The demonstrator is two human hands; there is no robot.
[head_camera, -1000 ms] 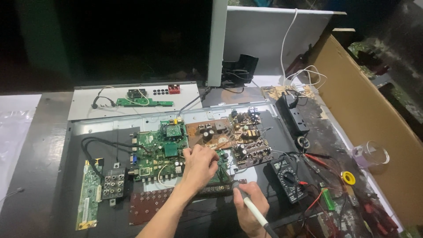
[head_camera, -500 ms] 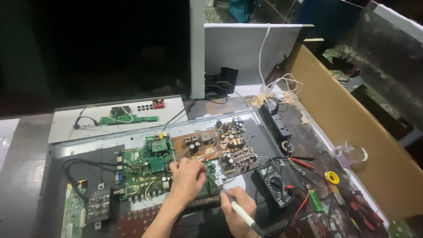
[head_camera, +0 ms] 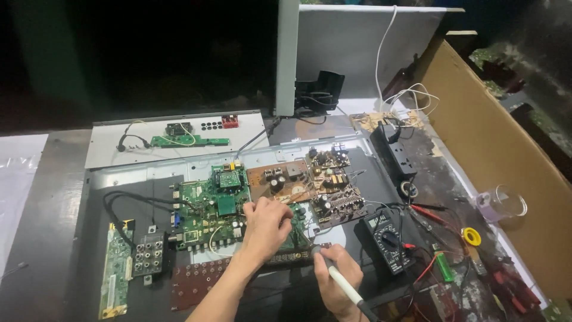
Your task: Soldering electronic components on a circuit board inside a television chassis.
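Note:
My left hand point(head_camera: 265, 226) rests palm down on a small green circuit board point(head_camera: 296, 234) at the front middle of the open metal chassis point(head_camera: 149, 173), fingers bent over its left edge. My right hand point(head_camera: 337, 277) grips a white-handled soldering iron point(head_camera: 345, 287), its tip at the front edge of that small board. A large green main board point(head_camera: 210, 210) lies just left of my left hand. A brown power board point(head_camera: 310, 182) with dark capacitors sits behind both hands.
A black multimeter point(head_camera: 387, 240) with red and black leads lies right of my right hand. A black power strip point(head_camera: 394, 150), a yellow tape roll point(head_camera: 471, 236), a clear plastic cup point(head_camera: 500, 204), a cardboard wall point(head_camera: 494, 143) and a narrow green strip board point(head_camera: 116, 271) surround the chassis.
The view has shifted so the bench sits further right and slightly higher in frame. My hands stay on the small board, the iron's tip held at its front edge.

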